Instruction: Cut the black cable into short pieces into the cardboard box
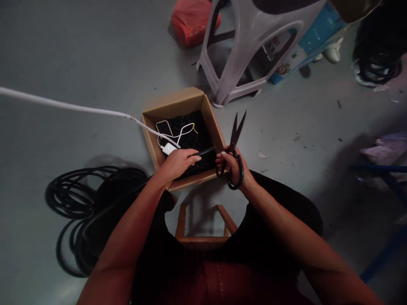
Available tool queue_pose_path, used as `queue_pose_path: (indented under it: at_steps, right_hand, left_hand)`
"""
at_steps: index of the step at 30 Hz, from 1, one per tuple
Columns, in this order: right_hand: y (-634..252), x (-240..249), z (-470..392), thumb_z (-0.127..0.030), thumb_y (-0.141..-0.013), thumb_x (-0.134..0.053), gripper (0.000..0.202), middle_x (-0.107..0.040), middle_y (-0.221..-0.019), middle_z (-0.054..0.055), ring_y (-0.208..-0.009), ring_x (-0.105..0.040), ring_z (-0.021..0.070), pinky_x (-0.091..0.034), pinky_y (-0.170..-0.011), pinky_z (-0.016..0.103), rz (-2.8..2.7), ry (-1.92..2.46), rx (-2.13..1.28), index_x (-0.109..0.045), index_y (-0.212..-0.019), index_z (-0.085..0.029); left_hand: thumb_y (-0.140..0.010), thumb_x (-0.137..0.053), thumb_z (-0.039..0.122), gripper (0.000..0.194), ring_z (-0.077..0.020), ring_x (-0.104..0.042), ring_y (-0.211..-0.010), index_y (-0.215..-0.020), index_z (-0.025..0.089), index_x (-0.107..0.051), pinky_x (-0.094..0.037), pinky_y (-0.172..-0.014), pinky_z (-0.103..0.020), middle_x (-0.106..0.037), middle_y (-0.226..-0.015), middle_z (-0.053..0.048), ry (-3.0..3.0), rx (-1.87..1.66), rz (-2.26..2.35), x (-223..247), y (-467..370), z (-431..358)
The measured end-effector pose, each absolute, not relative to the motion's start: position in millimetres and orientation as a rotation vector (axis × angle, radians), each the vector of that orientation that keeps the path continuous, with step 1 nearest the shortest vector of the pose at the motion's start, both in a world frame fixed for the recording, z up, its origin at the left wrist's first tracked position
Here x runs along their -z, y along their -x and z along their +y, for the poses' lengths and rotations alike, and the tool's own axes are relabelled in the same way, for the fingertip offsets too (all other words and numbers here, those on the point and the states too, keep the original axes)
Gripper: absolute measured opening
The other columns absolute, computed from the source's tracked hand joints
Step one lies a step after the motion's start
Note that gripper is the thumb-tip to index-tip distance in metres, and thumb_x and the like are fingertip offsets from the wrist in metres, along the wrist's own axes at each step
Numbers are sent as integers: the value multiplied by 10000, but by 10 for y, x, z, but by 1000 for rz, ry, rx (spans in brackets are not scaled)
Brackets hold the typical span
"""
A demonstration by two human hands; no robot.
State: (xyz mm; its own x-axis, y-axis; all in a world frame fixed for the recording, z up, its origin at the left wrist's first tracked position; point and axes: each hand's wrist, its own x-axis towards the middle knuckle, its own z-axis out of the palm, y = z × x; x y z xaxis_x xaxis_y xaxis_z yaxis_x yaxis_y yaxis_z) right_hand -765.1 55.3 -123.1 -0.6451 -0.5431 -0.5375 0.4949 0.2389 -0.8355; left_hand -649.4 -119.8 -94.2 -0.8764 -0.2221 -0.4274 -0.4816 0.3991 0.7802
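Observation:
My left hand [182, 162] is closed around a black ribbed tube [206, 151], whose end sticks out to the right past my fingers. Black-handled scissors [235, 144] are in my right hand [237, 167], blades parted and pointing up and away from me. Both hands are over the near side of an open cardboard box [174, 106]. Many small black pieces [187, 123] cover the box's bottom. On them lie a phone-like device [164, 128], a white plug or adapter [168, 148] and a thin white cable [184, 132].
Coils of black tubing [73, 190] lie on the floor at left. A thick white cord [70, 105] runs in from the left to the box. Beyond stand a grey plastic stool [233, 55], a red bag [192, 21] and a blue carton [321, 31]. A wooden frame [203, 242] shows between my legs.

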Motion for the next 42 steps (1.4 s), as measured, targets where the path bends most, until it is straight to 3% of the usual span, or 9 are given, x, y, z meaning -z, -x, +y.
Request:
queue_pose_path:
  at_steps: [7, 12, 24, 42]
  right_hand:
    - [7180, 1215, 686, -571, -769, -614, 459, -564, -824, -5, -733, -586, 151, -487, -666, 307, 1619, 132, 1277, -452, -1011, -216]
    - [7087, 1162, 747, -532, -841, -537, 378, -540, -853, 3, -750, -573, 154, -483, -702, 321, 1608, 285, 1174, -447, -1017, -210]
    - [7164, 1120, 739, -488, -869, -525, 348, -579, -928, 31, -833, -573, 183, -473, -746, 330, 1679, 437, 985, -469, -1080, -217]
    - [7214, 981, 723, -478, -902, -469, 316, -547, -882, 30, -795, -568, 165, -470, -722, 316, 1590, 412, 1020, -448, -1053, -201]
  left_hand:
    - [-887, -448, 339, 281, -150, -557, -699, -851, 170, -669, -351, -632, -248, -652, -748, -19, 661, -1270, 2559, 926, 6502, -1264]
    - [-885, -451, 334, 276, -151, -567, -712, -873, 165, -669, -367, -657, -249, -663, -759, -25, 624, -1240, 2554, 928, 6506, -1306]
    - [-892, -438, 362, 311, -136, -576, -669, -880, 171, -684, -390, -647, -238, -665, -722, -9, 501, -1308, 2528, 1000, 6439, -1391]
    - [-890, -435, 370, 331, -133, -582, -671, -877, 173, -701, -393, -639, -231, -667, -708, -6, 442, -1288, 2579, 971, 6428, -1459]
